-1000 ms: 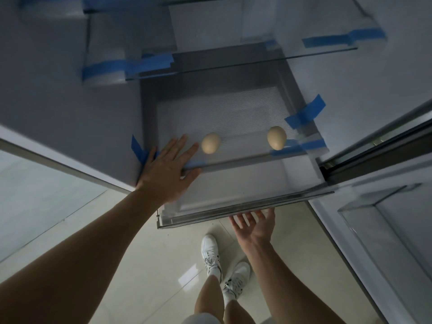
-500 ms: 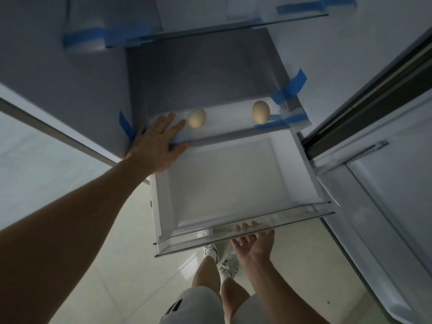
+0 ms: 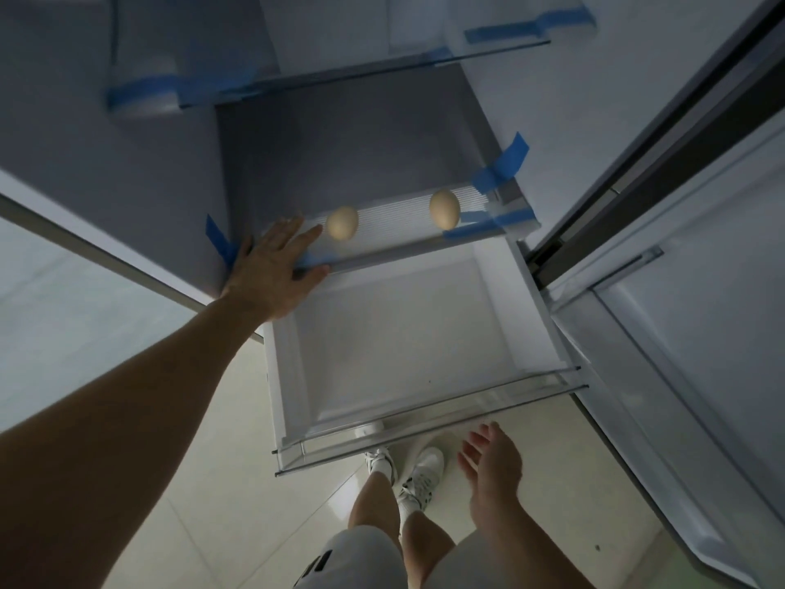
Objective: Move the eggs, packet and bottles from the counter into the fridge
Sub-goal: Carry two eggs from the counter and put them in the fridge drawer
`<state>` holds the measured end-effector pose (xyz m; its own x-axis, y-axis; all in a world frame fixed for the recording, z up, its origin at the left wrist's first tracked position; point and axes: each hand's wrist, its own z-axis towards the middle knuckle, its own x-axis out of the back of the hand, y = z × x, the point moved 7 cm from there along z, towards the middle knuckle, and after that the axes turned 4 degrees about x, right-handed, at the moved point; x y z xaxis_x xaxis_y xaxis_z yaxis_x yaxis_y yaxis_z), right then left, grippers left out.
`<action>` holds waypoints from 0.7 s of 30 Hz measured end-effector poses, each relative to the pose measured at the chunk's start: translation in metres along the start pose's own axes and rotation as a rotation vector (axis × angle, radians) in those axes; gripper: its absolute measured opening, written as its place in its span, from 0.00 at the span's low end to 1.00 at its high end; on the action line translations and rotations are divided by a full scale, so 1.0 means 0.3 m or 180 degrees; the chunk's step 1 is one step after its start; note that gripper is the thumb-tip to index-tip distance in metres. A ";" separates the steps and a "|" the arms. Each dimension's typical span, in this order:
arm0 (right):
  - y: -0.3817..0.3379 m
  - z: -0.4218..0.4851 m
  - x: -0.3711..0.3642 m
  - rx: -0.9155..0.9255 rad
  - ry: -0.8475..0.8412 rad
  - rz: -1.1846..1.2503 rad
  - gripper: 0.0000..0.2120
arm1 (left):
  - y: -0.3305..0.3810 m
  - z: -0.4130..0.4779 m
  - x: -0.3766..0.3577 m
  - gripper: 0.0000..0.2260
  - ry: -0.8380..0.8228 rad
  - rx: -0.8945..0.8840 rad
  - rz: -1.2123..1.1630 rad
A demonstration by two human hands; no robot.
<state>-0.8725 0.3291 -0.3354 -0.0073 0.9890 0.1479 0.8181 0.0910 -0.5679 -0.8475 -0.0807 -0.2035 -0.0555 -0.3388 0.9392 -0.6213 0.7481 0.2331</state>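
Two tan eggs lie on a ribbed fridge shelf (image 3: 399,210): one egg (image 3: 342,222) at the left, the other egg (image 3: 444,208) at the right. My left hand (image 3: 278,269) rests flat on the shelf's front left corner, fingers spread, fingertips just short of the left egg. Below the shelf a white drawer (image 3: 539,320) stands pulled far out, with nothing in it. My right hand (image 3: 492,465) hangs open just off the drawer's clear front edge, holding nothing. No packet or bottles are in view.
Blue tape strips (image 3: 501,163) mark the shelf corners and the glass shelf (image 3: 361,70) above. The fridge door (image 3: 701,333) stands open at the right. Pale floor tiles and my legs and white shoes (image 3: 418,469) lie below the drawer.
The drawer has slid out from under the shelf, toward me. My right hand has come off its front edge. The left hand stayed on the shelf corner.
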 end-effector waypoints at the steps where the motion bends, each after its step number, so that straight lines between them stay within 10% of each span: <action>1: -0.037 -0.008 0.043 0.0316 0.0116 -0.0297 0.11 | 0.002 -0.004 0.001 0.33 0.0018 0.0029 -0.0064; 9: -0.447 -0.311 0.040 0.4516 -0.0256 -0.2331 0.13 | 0.030 -0.019 0.027 0.36 0.0029 0.0308 -0.0369; 21: -0.844 -0.300 -0.552 0.4971 -0.0429 -0.2686 0.22 | 0.118 0.017 0.096 0.38 0.0952 0.1015 -0.0875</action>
<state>-1.0267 0.1319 -0.1431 -0.2038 0.6142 0.7623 -0.6856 0.4663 -0.5590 -0.8753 -0.0669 -0.1694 0.3404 -0.2855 0.8959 -0.7915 0.4274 0.4370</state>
